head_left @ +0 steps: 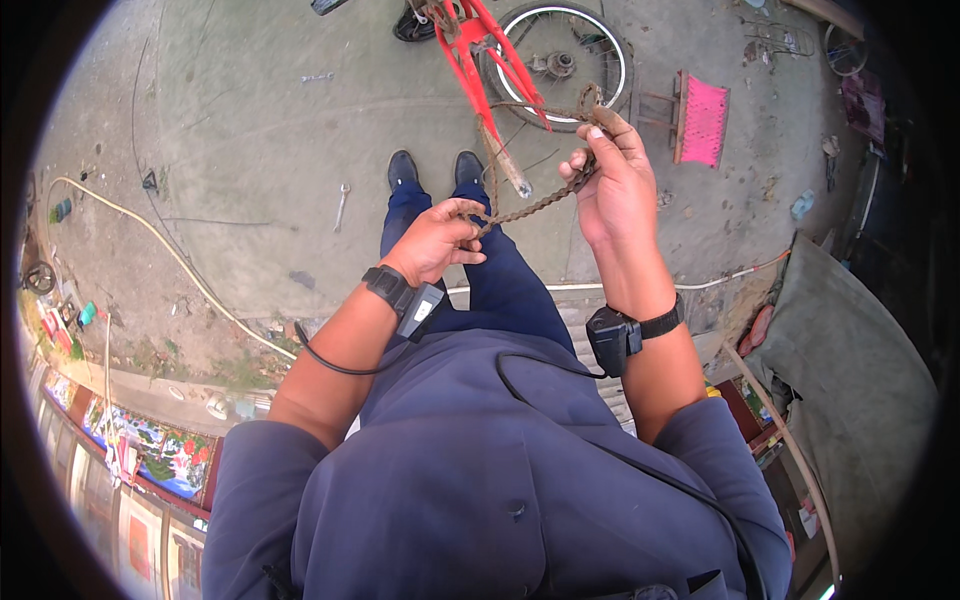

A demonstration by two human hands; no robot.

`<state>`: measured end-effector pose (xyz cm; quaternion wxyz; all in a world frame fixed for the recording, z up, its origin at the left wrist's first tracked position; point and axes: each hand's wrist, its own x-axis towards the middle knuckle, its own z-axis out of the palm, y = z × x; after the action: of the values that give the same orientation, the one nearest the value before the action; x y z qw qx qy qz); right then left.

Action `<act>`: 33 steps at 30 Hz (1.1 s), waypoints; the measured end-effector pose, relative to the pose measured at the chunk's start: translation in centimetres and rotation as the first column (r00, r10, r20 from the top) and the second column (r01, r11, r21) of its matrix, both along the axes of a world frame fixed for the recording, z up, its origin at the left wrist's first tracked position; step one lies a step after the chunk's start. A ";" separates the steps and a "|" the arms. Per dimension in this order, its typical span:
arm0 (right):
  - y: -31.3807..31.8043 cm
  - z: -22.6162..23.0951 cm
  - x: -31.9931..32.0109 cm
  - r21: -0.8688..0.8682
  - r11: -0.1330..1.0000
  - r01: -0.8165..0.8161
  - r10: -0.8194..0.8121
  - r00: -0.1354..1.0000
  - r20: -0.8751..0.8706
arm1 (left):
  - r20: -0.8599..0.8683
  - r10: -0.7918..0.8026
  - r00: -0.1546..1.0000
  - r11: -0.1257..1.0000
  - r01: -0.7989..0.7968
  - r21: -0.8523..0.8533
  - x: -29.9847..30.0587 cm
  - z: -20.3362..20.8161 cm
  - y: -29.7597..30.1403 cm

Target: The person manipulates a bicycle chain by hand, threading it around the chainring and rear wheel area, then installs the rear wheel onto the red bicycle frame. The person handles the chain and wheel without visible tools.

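A rusty brown bicycle chain [535, 211] hangs in a loop between my two hands in front of my legs. My left hand [432, 240] is closed on the lower left part of the chain, fingers pinched round it. Higher and to the right, my right hand [618, 185] grips the other end, where links bunch up above the fingertips. Just beyond the chain stands a red bicycle frame [472, 50], its bare tube end pointing down toward my feet and partly crossed by the chain. A detached wheel [560, 65] lies behind the frame on the ground.
A spanner [342, 207] lies on the concrete left of my feet, with another spanner [317, 77] farther off. A pink-seated stool [703, 120] is to the right. A pale hose [190, 268] runs across the left ground. Grey-green tarp [845, 350] covers something at right.
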<state>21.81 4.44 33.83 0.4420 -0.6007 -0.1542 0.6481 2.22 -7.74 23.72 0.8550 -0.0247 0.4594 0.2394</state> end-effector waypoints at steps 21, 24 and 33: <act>0.1 -2.5 -5.2 -0.024 1.000 -0.018 0.015 0.996 -0.090 | -0.136 0.472 0.871 0.861 -0.489 -0.144 -1.2 -2.1 -1.5; 0.1 -2.8 -5.3 -0.030 0.999 -0.013 0.010 0.995 -0.100 | -0.119 0.455 0.883 0.873 -0.468 -0.137 -1.5 -1.9 -1.6; 0.5 -4.7 -4.3 -0.060 0.998 -0.026 0.023 0.998 -0.050 | -0.101 0.209 0.973 0.974 -0.216 -0.071 -2.3 -0.2 -1.8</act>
<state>17.49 4.97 29.14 0.4194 -0.5957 -0.1306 0.6725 -0.10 -9.53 23.57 0.8004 -0.0974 0.5028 0.3115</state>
